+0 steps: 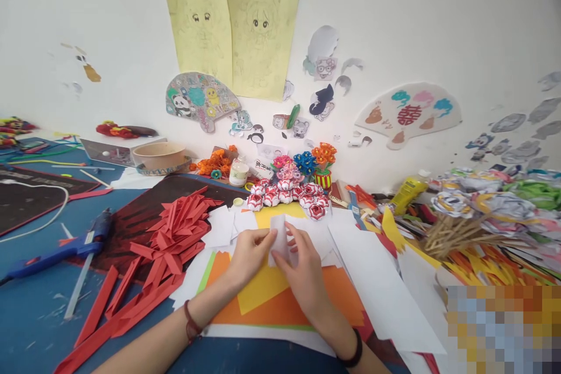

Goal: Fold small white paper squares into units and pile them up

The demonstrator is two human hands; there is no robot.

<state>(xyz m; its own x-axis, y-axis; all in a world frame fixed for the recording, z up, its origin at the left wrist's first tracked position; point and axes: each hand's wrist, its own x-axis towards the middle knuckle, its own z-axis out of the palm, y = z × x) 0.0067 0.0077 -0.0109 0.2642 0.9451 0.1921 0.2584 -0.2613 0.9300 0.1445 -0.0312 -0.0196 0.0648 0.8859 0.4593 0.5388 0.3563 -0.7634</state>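
Both hands, left hand (249, 253) and right hand (302, 266), pinch a small white paper strip (279, 239) (creased, upright) above orange sheets (280, 304).

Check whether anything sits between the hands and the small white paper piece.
Nothing visible does: the left hand and right hand both already pinch the white paper piece directly, above the orange and yellow sheets.
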